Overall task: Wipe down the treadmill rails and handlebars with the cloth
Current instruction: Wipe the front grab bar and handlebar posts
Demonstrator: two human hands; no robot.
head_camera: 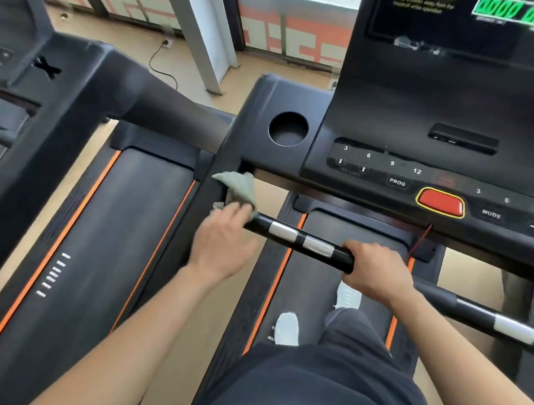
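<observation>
Cloth (238, 187), grey-green and bunched, pressed up at the left end of the handlebar (264, 225), right where that black bar meets the treadmill's side upright. Touching the bar end, with a loose corner sticking up beyond it.

Left hand (221, 244) on the cloth, just left of the handlebar, back of the hand upward. Fingers close together, tips lost in the fabric. Blurred, so cannot tell whether curled round the cloth or pressing it flat.

Right hand (375, 270) wrapped round the handlebar at its right end, fingers curled over the top and held side by side, knuckles up. Two silver sensor plates (301, 238) on the handlebar between the two hands.

Beyond the handlebar, the console (446, 107): red button (440, 202) with a yellow rim, numbered keys, PROG and MODE keys, green digits (522, 11) at the top. Round cup holder (288, 128) beyond the handlebar's left end.

Below the handlebar, the black belt (310, 295) with orange edging, and white shoes (287, 328) standing on it under dark trousers.

Right of the handlebar, a second bar (484, 314) with silver plates of its own. Well left of the handlebar, a neighbouring treadmill (55, 170), also black with orange lines.
</observation>
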